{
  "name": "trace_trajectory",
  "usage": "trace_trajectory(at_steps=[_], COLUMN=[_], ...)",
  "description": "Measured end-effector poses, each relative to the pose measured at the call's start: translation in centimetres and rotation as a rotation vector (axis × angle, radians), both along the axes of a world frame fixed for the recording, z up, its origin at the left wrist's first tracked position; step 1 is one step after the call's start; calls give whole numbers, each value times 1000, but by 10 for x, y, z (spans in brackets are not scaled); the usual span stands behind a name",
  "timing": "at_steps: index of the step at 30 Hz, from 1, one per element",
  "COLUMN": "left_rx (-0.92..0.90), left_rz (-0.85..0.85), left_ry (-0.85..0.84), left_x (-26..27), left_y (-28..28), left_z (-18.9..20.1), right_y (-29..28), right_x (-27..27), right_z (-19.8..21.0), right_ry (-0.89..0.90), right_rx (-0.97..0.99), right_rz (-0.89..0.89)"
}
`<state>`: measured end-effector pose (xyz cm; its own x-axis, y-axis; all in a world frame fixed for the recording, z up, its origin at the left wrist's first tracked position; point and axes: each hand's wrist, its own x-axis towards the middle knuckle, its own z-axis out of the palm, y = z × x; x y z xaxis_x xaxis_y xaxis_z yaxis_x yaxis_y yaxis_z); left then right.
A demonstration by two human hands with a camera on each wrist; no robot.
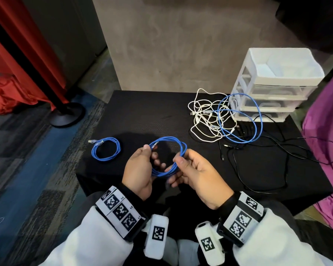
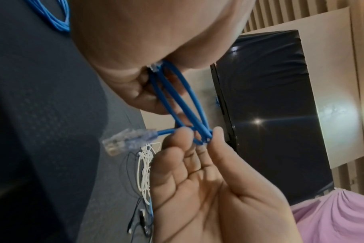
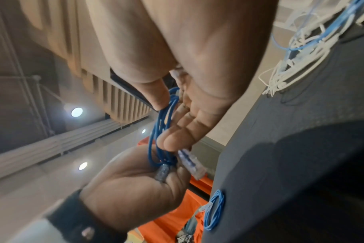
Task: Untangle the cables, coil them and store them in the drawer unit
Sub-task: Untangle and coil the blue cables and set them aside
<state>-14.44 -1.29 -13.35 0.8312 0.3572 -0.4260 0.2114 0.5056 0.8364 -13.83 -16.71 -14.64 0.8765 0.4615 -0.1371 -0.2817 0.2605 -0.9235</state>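
Above the black mat's (image 1: 142, 112) near edge we hold a coiled blue cable (image 1: 169, 156), left hand (image 1: 140, 173) and right hand (image 1: 198, 175) each pinching it, beside bare mat at centre; the drawer unit (image 1: 273, 83) occupies the far right corner.

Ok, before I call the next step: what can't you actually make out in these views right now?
- Drawer unit, head view: frosted fronts hide what the drawers hold.
- Black cables, head view: too thin against the dark mat to count or trace.
- Tangle of white and blue cables: crossings too fine to follow; blurred in the right wrist view.
- Held blue coil: left hand and right hand cover parts, so loop count is unclear.
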Motion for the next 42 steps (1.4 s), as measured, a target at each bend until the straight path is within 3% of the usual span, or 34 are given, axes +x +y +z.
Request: trace_trajectory(at_steps=[4, 8, 16, 19, 24, 26, 29, 32, 42], left_rx=[83, -10, 178, 169, 178, 202, 233, 216, 286], left_rz=[-7, -107, -290, -307, -229, -149, 12, 143, 202], left_ry=[-42, -18, 52, 25, 54, 78, 122, 166, 266], left_x=[-4, -5, -11, -13, -9, -2, 11, 22, 34], left_y=[0, 5, 28, 34, 51, 68, 103, 139, 163], left_z=[-5, -4, -9, -16, -30, -36, -42, -45, -53], right_y=[-3, -5, -16, -18, -19, -25, -42, -63, -125], right_x=[4, 11, 29, 31, 35, 39, 50, 65, 92], right_z=[-2, -6, -12, -15, -23, -27, -30, -26, 4], right_ry=[48, 53, 44, 44, 38, -43, -262, -330, -533], right_rx=[-25, -91, -165, -186, -289, -401, -610, -643, -774], right_rz=[-9, -91, -135, -119, -58, -79, -156, -230, -569])
